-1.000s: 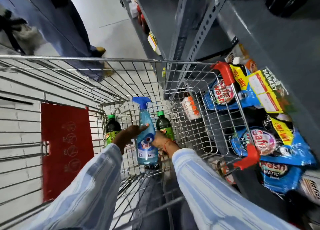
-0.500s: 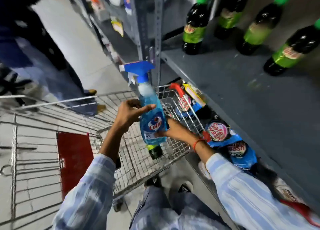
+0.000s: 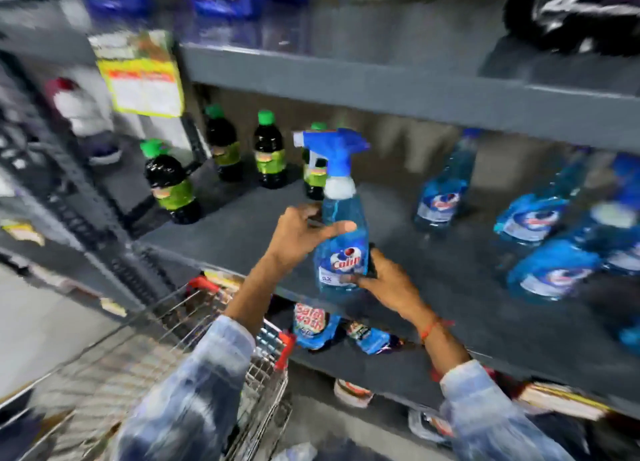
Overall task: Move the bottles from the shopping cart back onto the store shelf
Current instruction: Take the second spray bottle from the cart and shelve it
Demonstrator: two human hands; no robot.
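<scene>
I hold a blue spray bottle (image 3: 343, 242) with a blue trigger head upright, above the front part of the grey store shelf (image 3: 242, 238). My left hand (image 3: 301, 232) grips its upper body from the left. My right hand (image 3: 388, 280) holds its base from the right. Dark bottles with green caps (image 3: 268, 152) stand at the back left of the shelf. Several blue spray bottles (image 3: 440, 193) stand at the right. The wire shopping cart (image 3: 194, 339) is below left; its inside is blurred.
An upper shelf (image 3: 381, 82) overhangs the bottles. A yellow price tag (image 3: 142, 79) hangs at the left upright. Blue detergent pouches (image 3: 311, 322) lie on the lower shelf. The floor aisle is at the left.
Both hands lifted the blue spray bottle out of the cart and up to shelf level. The view swung up from the cart to the shelf.
</scene>
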